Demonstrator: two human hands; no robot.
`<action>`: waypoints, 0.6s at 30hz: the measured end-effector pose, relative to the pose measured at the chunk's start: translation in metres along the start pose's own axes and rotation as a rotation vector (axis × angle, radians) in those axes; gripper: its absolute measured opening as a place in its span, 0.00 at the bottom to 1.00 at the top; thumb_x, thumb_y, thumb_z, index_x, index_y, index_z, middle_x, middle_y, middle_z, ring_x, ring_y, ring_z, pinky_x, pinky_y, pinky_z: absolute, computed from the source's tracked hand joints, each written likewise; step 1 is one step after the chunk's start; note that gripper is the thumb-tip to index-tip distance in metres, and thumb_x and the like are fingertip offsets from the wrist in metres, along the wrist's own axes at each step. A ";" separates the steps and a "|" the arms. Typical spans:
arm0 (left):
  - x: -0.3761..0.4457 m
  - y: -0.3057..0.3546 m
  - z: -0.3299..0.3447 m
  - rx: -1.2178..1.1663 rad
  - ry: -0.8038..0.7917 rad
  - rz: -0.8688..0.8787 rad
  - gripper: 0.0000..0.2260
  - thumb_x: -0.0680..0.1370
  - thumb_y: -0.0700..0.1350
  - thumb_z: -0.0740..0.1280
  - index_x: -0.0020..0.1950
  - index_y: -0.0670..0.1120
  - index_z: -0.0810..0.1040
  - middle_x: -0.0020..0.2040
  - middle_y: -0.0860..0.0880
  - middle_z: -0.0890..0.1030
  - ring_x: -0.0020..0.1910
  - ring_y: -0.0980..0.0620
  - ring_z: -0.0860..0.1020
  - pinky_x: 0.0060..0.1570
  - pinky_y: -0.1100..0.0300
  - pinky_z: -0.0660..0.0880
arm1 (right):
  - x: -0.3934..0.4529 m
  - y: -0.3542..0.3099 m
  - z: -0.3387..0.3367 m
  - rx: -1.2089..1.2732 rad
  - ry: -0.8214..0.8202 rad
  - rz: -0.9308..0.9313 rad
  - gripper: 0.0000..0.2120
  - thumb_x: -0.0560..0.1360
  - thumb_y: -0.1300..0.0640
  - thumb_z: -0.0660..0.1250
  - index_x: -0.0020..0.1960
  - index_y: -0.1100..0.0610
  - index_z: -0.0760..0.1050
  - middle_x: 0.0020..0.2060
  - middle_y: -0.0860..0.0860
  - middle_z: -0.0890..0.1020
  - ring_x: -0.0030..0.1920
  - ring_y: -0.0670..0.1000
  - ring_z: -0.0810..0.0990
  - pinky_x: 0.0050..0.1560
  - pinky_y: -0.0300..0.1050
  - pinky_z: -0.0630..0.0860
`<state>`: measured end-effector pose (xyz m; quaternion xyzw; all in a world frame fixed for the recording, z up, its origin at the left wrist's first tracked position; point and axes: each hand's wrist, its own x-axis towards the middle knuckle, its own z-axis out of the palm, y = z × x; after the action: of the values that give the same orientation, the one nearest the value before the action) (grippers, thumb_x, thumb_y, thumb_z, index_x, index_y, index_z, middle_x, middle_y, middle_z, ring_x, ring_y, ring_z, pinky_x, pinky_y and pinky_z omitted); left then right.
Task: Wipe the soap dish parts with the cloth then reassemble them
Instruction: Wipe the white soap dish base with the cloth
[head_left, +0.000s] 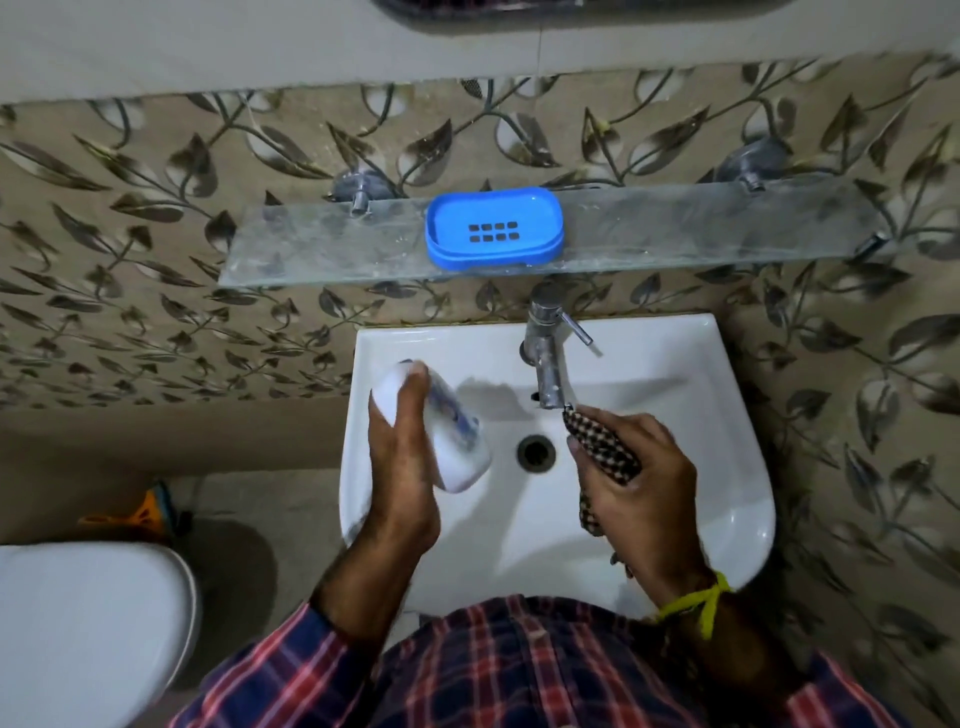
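A blue soap dish (494, 228) with a slotted tray sits on the glass shelf (291, 254) above the sink. My left hand (400, 457) holds a white soap dish lid (457, 441) with a blue-printed label, tilted over the left side of the white sink (675, 415). My right hand (634, 467) grips a bunched black-and-white checked cloth (602, 447) just below the tap spout. The cloth's tail hangs down under the palm. Lid and cloth are apart.
A chrome tap (545, 343) with a side lever stands at the back of the sink, and the drain (535, 452) lies between my hands. A white toilet lid (88, 623) is at the lower left. The wall has leaf-patterned tiles.
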<state>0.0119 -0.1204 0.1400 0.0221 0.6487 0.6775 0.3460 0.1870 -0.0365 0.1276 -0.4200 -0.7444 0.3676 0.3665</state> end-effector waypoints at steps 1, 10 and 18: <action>-0.003 -0.005 -0.004 0.075 0.003 0.032 0.37 0.68 0.62 0.72 0.66 0.37 0.71 0.56 0.34 0.79 0.54 0.37 0.79 0.56 0.44 0.76 | 0.003 0.000 0.000 0.052 -0.009 0.136 0.12 0.71 0.64 0.77 0.53 0.54 0.84 0.42 0.51 0.83 0.41 0.40 0.81 0.42 0.35 0.79; -0.006 -0.019 -0.033 0.318 0.021 0.087 0.24 0.70 0.52 0.69 0.66 0.50 0.74 0.56 0.48 0.82 0.55 0.47 0.81 0.58 0.42 0.79 | 0.005 0.005 0.008 -0.029 -0.125 0.320 0.10 0.70 0.52 0.78 0.39 0.57 0.81 0.33 0.49 0.85 0.36 0.48 0.84 0.38 0.47 0.81; -0.003 -0.017 -0.063 0.511 -0.010 0.248 0.27 0.71 0.59 0.67 0.67 0.51 0.69 0.61 0.48 0.79 0.58 0.48 0.79 0.59 0.47 0.77 | 0.026 -0.020 0.041 -0.427 -0.304 0.121 0.16 0.73 0.41 0.71 0.46 0.55 0.83 0.39 0.54 0.87 0.42 0.59 0.85 0.41 0.51 0.81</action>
<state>-0.0086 -0.1780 0.1162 0.1911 0.7893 0.5289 0.2466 0.1352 -0.0308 0.1319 -0.4714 -0.8252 0.2822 0.1309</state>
